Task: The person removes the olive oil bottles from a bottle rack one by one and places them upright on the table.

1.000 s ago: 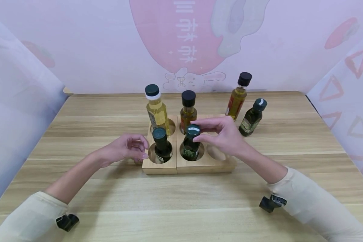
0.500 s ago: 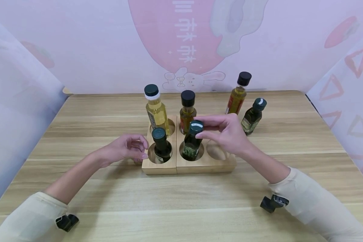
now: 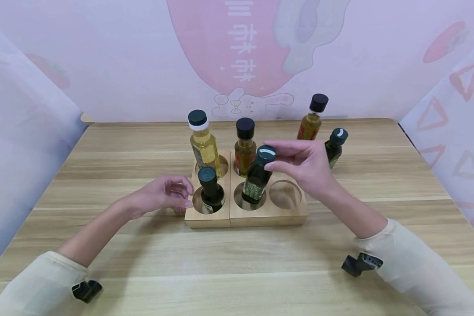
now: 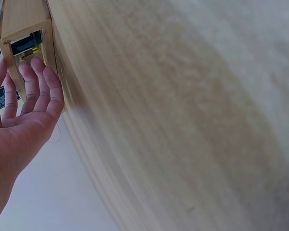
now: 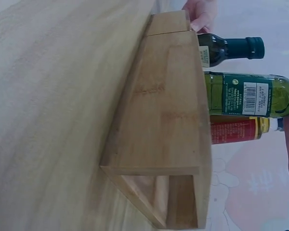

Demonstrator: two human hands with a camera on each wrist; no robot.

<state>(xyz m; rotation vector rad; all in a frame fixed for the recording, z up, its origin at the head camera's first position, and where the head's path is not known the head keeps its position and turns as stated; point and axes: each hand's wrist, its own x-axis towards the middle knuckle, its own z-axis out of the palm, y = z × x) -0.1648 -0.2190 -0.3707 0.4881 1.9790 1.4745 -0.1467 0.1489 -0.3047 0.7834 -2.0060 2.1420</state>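
My right hand (image 3: 309, 169) pinches the dark green cap of an olive oil bottle (image 3: 256, 182) between thumb and fingers. That bottle tilts over the front middle hole of a wooden bottle rack (image 3: 268, 218), raised most of the way out. The right wrist view shows its barcode label (image 5: 255, 98), with the right hand only partly in frame. My left hand (image 3: 163, 196) rests at the rack's left side, fingers loosely bent and holding nothing. Beside it, a dark bottle with a green cap (image 3: 209, 186) stands in the front left hole. In the left wrist view, the fingers (image 4: 41, 82) lie against the rack's open end.
A pale yellow oil bottle (image 3: 205, 147) and a black-capped oil bottle (image 3: 245, 147) stand in the rack's back holes. Behind my right hand, another black-capped bottle (image 3: 310, 125) and a green-capped bottle (image 3: 334, 147) stand on the table (image 3: 221, 272), partly hidden.
My right hand has moved up and to the right, lifting the olive oil bottle from deep in its hole and tilting it. The left hand has stayed in place.
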